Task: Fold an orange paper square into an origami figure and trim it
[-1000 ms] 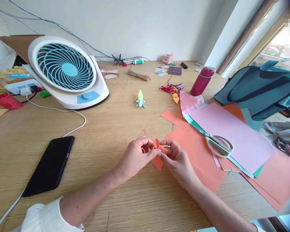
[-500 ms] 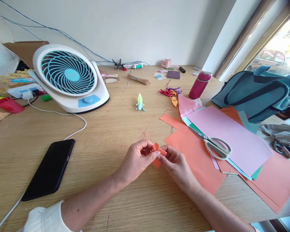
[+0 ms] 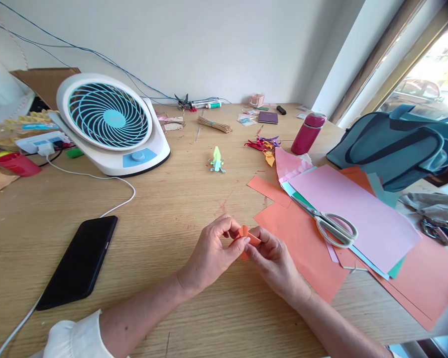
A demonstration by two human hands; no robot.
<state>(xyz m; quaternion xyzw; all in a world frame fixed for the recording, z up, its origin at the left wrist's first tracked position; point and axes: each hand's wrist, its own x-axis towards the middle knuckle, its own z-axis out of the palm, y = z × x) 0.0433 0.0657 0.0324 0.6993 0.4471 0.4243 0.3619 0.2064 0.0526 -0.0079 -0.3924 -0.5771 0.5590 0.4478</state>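
Observation:
My left hand (image 3: pixel 213 251) and my right hand (image 3: pixel 272 256) meet low in the middle of the wooden desk (image 3: pixel 171 194). Both pinch a small folded piece of orange paper (image 3: pixel 246 235) between thumb and fingers, just above the desk. Most of the piece is hidden behind my fingers. Larger orange sheets (image 3: pixel 302 238) lie flat right beside my right hand.
A black phone (image 3: pixel 80 261) lies at the left with a white cable (image 3: pixel 108 186). A white and blue fan (image 3: pixel 110 119) stands behind it. Scissors (image 3: pixel 330 223) rest on a pink sheet (image 3: pixel 354 214). A small green paper figure (image 3: pixel 217 160), a red bottle (image 3: pixel 308 133) and a blue bag (image 3: pixel 399 141) stand farther back.
My hands have closed tighter on the orange paper, so less of it shows below them. The view has tilted slightly, shifting the desk things down and to the right.

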